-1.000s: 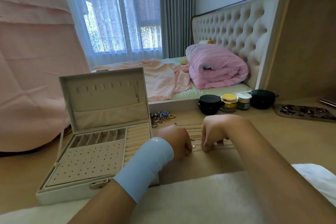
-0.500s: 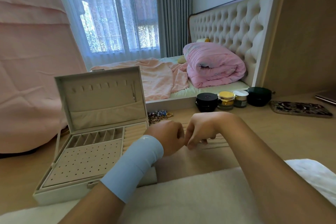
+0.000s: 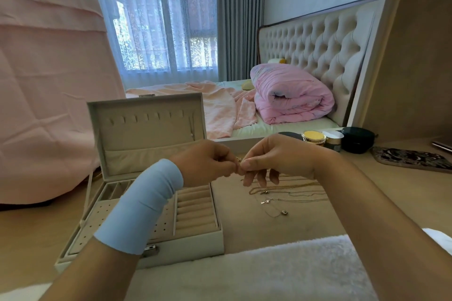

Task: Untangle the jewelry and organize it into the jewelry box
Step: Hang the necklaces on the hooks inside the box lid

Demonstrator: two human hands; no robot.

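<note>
My left hand (image 3: 205,161) and right hand (image 3: 276,159) both pinch one small gold piece (image 3: 237,159), held up just right of the jewelry box (image 3: 190,247). I see nothing in it yet. Chains (image 3: 288,190) lie right, not sorted.

head | wide-angle — faces forward, down | near: jewelry box (image 3: 190,244) | far: bed (image 3: 305,127), window (image 3: 159,19)

One jewelry box (image 3: 146,129) at lower left; two hands at centre, left hand (image 3: 208,161) and right hand (image 3: 276,156), pinching one small gold piece (image 3: 237,159); at least three chains (image 3: 281,187) below them; four jars (image 3: 313,137) at right.
</note>
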